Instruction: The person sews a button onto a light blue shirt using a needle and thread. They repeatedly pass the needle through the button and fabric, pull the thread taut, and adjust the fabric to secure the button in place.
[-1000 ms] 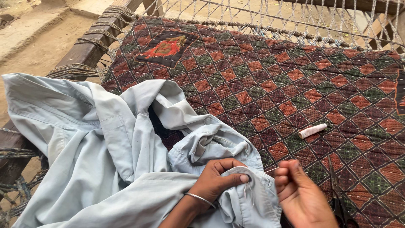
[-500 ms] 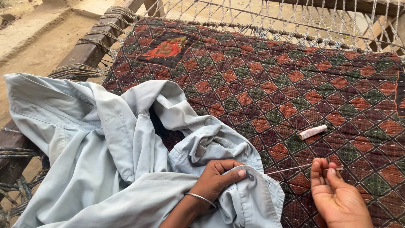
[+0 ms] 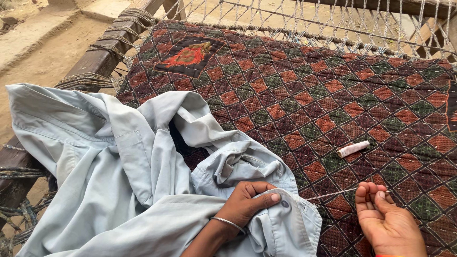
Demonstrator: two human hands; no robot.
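**Thread drawn tight off the shirt cuff**

My left hand (image 3: 250, 204) is closed on the pale blue shirt (image 3: 133, 190), thumb pressed just beside a dark button (image 3: 284, 203) on the cuff. My right hand (image 3: 388, 223) sits to the right of it, palm up, fingertips pinched shut on a thin thread (image 3: 333, 193) (I can't make out a needle between them). The thread runs nearly level, rising slightly from the cuff edge on the left to my right fingertips, so its long axis lies left to right across the quilt (image 3: 323, 90). The button lies straight along that line from my right hand, and my left hand is already touching the cloth around it, far nearer than the right. A small white spool (image 3: 353, 148) lies on the quilt beyond my right hand, apart from both, its length tilted up to the right. The shirt spills left over the cot's wooden rail (image 3: 95, 62).
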